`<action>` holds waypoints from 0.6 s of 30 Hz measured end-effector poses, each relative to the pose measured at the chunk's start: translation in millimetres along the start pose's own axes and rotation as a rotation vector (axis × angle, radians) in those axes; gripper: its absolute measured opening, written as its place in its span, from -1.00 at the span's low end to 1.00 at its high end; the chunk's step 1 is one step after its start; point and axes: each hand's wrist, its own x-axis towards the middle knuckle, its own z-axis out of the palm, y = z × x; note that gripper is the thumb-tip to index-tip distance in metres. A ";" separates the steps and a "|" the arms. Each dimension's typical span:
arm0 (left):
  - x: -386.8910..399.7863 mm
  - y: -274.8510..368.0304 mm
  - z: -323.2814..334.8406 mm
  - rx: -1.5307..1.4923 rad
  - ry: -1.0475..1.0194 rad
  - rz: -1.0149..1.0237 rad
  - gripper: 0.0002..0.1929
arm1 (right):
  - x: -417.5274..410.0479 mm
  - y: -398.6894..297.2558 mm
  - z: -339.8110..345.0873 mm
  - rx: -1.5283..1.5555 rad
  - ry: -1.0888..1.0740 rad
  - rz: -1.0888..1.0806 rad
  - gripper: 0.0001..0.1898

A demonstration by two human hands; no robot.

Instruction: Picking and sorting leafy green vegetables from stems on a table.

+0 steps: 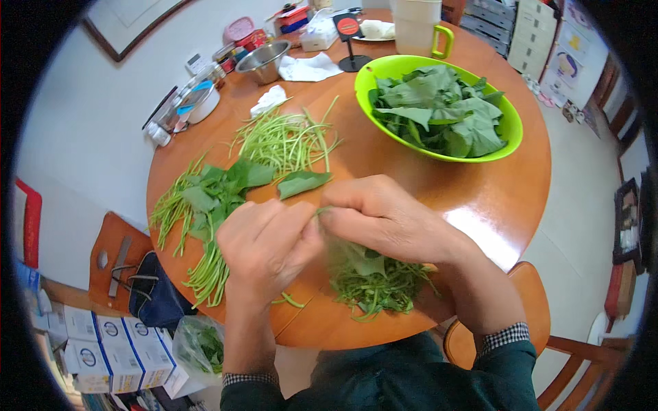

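My left hand (272, 241) and my right hand (380, 218) meet over the round wooden table (349, 329), fingertips closed on a thin green stem between them. A green leaf (360, 259), partly blurred, hangs below my right hand. Under it lies a heap of thin green trimmings (383, 290). Leafy stalks (211, 200) spread out beyond and left of my left hand. Past my hands lie a pile of bare pale-green stems (285, 141) and a single leaf (303, 183). A lime-green plastic basin (437, 149) full of large leaves (442, 108) stands at the back right.
A steel bowl (263, 61), paper tissues (311, 67), a black stand (354, 62) and a plastic pitcher (417, 28) line the far side. Jars and a white container (203, 105) stand at the back left. Chairs, cartons (113, 349) and a bag of greens (200, 344) surround the near side.
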 end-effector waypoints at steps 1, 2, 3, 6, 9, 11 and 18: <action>0.9 2.6 -1.4 0.011 -0.007 -0.018 -0.83 | -0.7 0.9 0.0 0.094 -0.038 0.025 -0.70; 1.5 4.7 -1.5 0.022 -0.014 -0.035 -0.85 | -1.4 1.5 -1.0 0.188 -0.075 0.049 -0.69; 0.9 6.4 -1.8 0.012 -0.009 -0.028 -0.85 | -0.7 1.4 -1.5 0.180 -0.064 0.051 -0.69; 0.4 4.6 -3.2 0.010 0.021 -0.057 -0.84 | -1.5 -1.0 -9.0 0.101 -0.078 -0.039 -0.70; -3.6 -8.9 -6.5 0.094 0.057 -0.295 -0.90 | -3.2 -5.8 -16.8 0.070 -0.172 -0.212 -0.78; -9.1 -13.4 -6.9 0.007 0.231 -0.505 -0.94 | 1.2 -3.6 -17.3 0.138 0.286 -0.362 -0.86; -9.8 3.9 2.7 -0.189 0.137 -0.274 -0.90 | -4.4 37.3 -107.0 -0.717 1.210 -0.312 -0.60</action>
